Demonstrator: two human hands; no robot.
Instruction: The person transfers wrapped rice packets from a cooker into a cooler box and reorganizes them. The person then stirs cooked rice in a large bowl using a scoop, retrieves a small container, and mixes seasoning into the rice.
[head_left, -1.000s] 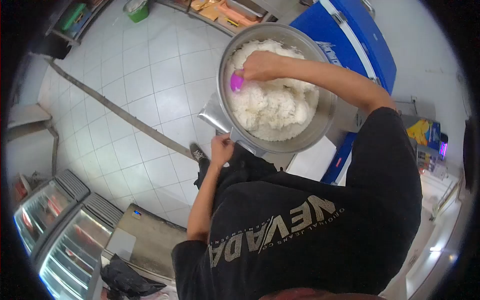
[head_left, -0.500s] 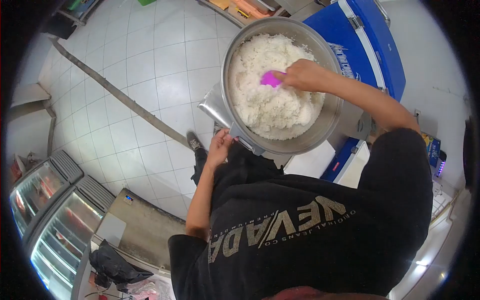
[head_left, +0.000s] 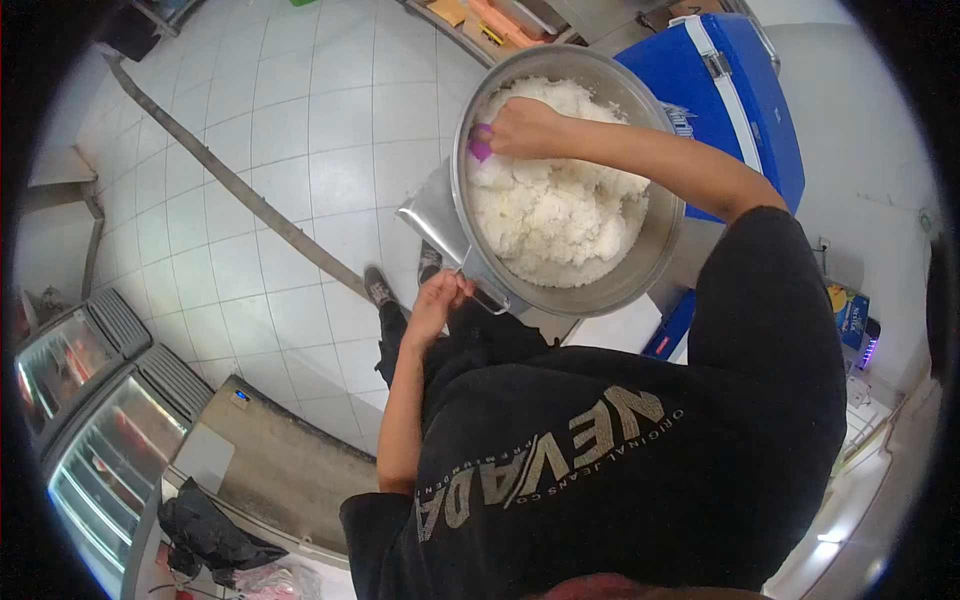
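A big round metal pot (head_left: 664,255) is heaped with white rice (head_left: 565,225). My right hand (head_left: 525,128) reaches over the rice to the pot's far left side, its fingers closed on a purple scoop (head_left: 481,143) that touches the rice by the inner wall. Below, my left hand (head_left: 440,298) is at the pot's near left edge, its fingers closed on the metal handle (head_left: 490,297) there.
Behind the pot on the right stands a blue cooler box (head_left: 740,110). A shelf with orange trays (head_left: 500,22) is at the top. Glass display cases (head_left: 110,460) and a worn metal-topped chest (head_left: 280,465) stand at the lower left. Tiled floor (head_left: 280,180) lies left of the pot.
Over the last second the purple scoop in my right hand moved right to the middle of the rice, then back to the left wall. My left hand stayed near the handle.
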